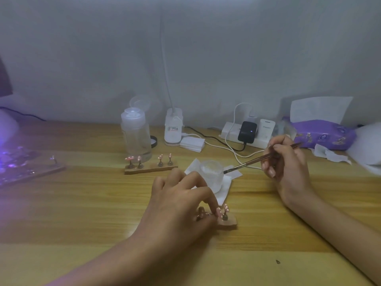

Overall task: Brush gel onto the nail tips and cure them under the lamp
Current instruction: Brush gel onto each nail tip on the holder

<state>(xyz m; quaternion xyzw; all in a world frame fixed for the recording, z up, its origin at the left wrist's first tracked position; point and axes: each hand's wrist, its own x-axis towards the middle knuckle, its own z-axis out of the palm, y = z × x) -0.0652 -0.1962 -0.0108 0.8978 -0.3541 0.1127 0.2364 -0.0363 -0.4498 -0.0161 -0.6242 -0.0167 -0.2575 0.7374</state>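
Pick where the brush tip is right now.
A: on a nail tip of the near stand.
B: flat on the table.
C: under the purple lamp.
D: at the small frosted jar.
D: the brush in the right hand has its bristles at the right edge of the frosted jar.

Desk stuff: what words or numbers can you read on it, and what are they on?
No text reads clearly.
white charger: a short grey word, too blurred to read.
desk lamp base: a striped label, print too small.
purple tissue pack: printed marks, too blurred.
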